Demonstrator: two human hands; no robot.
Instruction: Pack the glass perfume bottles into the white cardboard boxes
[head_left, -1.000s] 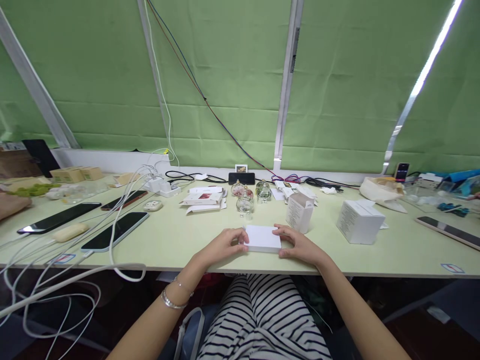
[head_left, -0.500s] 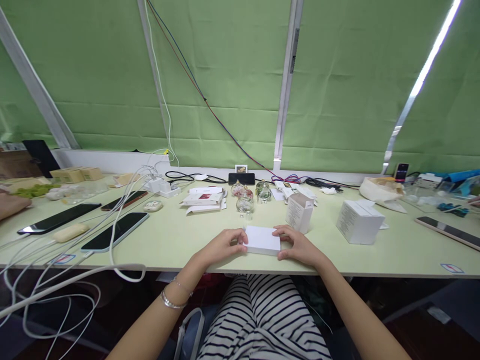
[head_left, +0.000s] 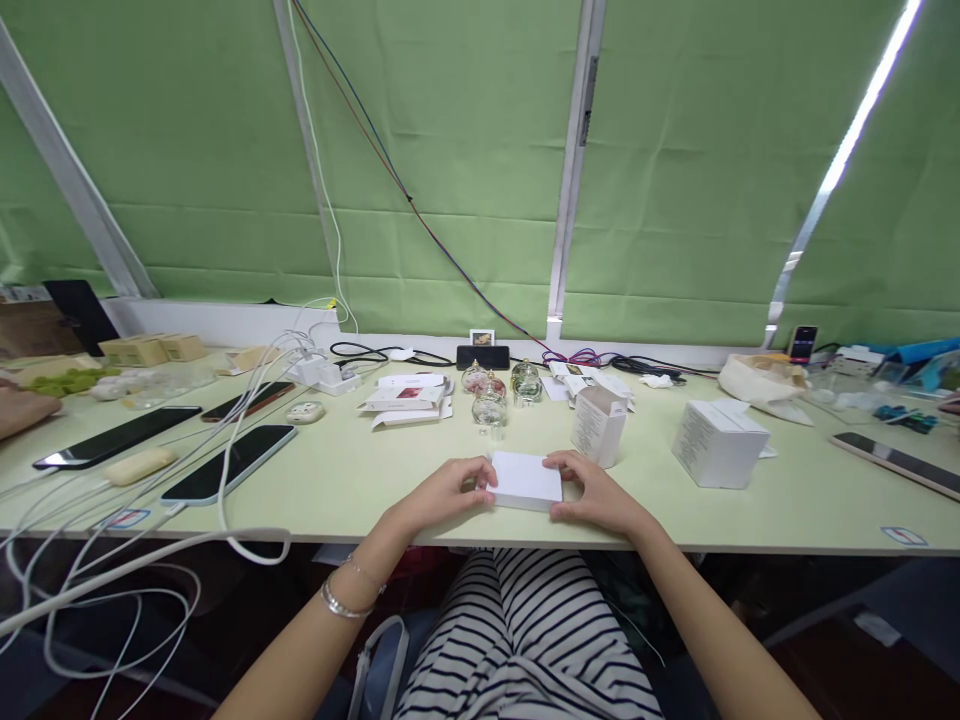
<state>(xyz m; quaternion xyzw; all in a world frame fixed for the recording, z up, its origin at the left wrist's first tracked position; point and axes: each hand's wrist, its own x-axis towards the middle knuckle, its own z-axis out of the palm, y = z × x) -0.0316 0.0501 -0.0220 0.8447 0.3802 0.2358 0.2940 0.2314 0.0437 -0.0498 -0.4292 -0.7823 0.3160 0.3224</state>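
Holding a flat white box (head_left: 525, 479) at the near edge of the counter (head_left: 337, 480), both hands are closing on its ends: left hand (head_left: 448, 490) gripping the left end, right hand (head_left: 592, 492) the right. Behind the box: glass bottles (head_left: 489, 398); behind and to its right: an open carton (head_left: 598, 425).

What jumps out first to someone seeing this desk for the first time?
Dead centre, at the desk's near edge, the left hand and right hand grip the two ends of a flat white box. Behind it stand small glass bottles. To the left, phones lie among trailing white cables; green blinds fill the background.
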